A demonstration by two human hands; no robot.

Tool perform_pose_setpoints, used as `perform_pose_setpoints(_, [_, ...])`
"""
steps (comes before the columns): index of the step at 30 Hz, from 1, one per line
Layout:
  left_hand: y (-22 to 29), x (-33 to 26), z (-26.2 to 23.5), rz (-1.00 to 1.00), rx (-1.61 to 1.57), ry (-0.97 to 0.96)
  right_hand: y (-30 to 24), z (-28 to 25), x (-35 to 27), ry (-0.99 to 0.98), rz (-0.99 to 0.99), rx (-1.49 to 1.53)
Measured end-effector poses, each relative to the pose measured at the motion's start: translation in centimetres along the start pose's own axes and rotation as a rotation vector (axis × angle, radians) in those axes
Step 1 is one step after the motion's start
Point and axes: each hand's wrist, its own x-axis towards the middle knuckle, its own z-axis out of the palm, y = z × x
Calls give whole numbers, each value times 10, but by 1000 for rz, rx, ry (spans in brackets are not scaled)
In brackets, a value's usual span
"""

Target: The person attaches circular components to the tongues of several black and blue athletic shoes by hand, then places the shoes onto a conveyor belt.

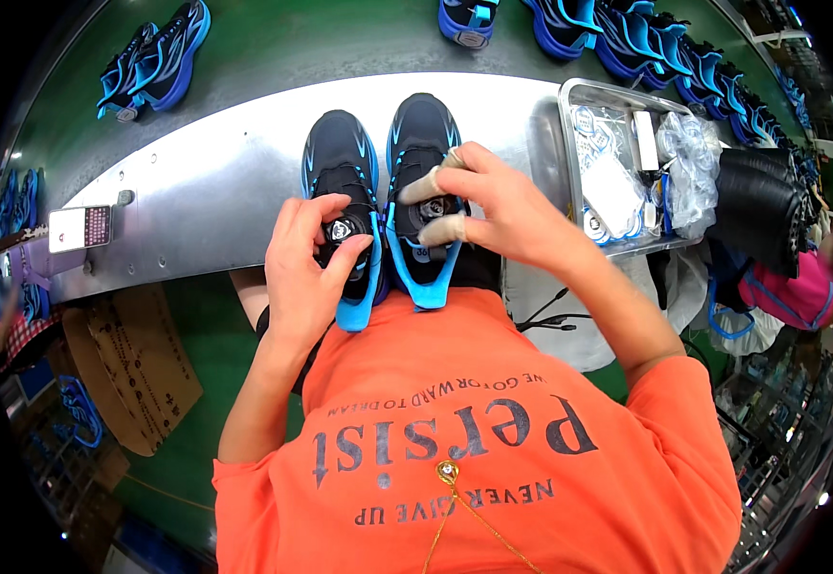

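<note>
The left shoe (340, 143) and right shoe (422, 129) stand side by side, left of the tray (566, 143). The left hand (303, 251) curves around the left shoe's dial (343, 230), the right hand (502, 203) around the right shoe's; whether either grips, I cannot tell. More shoes (627, 55) stand beyond the tray.

I work at a metal bench (215, 182) in a shoe workshop.
Matching black-and-blue shoes (624, 53) line the upper right of the frame, a metal tray (570, 143) of white tags (612, 187) stands center right, and another pair (169, 62) sits upper left.
</note>
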Motion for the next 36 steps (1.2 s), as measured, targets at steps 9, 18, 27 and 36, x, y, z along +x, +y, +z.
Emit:
perform_pose_setpoints(9, [-4,1,0,15,-23,12,-4,1,2,-70,13,55])
perform_pose_setpoints(18, [-5,-1,2,15,-53,38,6,5,3,-47,-32,75])
perform_pose_setpoints(27, [-7,0,2,22,-27,33,-4,17,-2,60,1,-21])
perform_pose_setpoints(36, [-3,-6,11,84,46,201,-8,26,-5,115,97,-105])
